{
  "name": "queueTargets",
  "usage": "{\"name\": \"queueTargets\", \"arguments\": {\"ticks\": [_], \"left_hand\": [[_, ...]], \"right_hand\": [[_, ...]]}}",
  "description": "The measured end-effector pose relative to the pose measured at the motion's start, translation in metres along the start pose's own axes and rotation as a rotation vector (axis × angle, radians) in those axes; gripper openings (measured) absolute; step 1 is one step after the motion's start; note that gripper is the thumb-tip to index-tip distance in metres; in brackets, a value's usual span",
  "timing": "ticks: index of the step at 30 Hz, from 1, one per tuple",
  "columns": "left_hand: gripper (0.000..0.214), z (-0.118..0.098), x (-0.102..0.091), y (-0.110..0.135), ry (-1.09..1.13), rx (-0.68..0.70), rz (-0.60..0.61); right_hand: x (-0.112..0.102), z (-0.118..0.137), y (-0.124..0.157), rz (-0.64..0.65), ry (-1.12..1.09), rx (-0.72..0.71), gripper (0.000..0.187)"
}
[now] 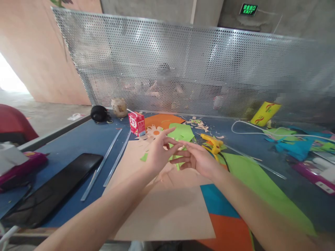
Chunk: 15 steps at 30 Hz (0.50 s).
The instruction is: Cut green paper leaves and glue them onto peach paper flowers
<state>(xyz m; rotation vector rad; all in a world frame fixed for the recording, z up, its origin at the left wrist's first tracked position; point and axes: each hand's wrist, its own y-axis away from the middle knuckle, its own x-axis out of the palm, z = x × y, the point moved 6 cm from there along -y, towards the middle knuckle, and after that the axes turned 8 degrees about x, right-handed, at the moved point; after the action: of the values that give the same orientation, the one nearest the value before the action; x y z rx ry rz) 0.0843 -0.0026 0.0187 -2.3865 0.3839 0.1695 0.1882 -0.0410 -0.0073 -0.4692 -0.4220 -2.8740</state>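
Note:
My left hand [159,150] is above the pale pink paper sheet [167,216], thumb and a finger pinched together and one finger pointing out. Its fingertips meet those of my right hand [199,159], whose lower fingers curl loosely. Whatever is between the fingertips is hidden or too small to make out. Behind the hands lie pieces of light green paper [181,131]. A white paper flower with an orange centre [156,132] rests just past my left hand. Close by on the right is a yellow hot glue gun [213,143].
A red drink carton [136,123] with a straw stands behind the sheet. Clear glue sticks [102,164] and a black phone-like slab [56,188] lie left. Green paper [256,181] spreads right, near a white cable [246,129]. A perforated metal screen [188,66] closes off the back.

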Motion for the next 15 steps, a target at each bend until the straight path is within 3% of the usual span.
{"name": "queueTargets", "arguments": {"ticks": [4, 8, 11, 13, 15], "left_hand": [[0.053, -0.007, -0.009, -0.005, 0.082, -0.026, -0.062], [0.047, -0.004, -0.01, -0.006, 0.187, -0.09, -0.047], [0.035, -0.007, 0.002, -0.003, 0.142, -0.024, 0.111], [0.018, -0.019, 0.016, 0.006, 0.024, 0.131, 0.265], [0.02, -0.037, 0.035, 0.023, -0.075, 0.309, 0.463]], "right_hand": [[-0.001, 0.002, 0.001, -0.032, -0.041, 0.0, 0.019], [-0.019, 0.008, -0.004, -0.144, 0.066, -0.072, 0.023], [-0.041, 0.016, -0.011, -0.301, 0.346, -0.202, 0.025], [-0.05, 0.023, -0.014, -0.395, 0.607, -0.321, 0.024], [-0.049, 0.026, -0.015, -0.437, 0.882, -0.445, 0.021]]}}
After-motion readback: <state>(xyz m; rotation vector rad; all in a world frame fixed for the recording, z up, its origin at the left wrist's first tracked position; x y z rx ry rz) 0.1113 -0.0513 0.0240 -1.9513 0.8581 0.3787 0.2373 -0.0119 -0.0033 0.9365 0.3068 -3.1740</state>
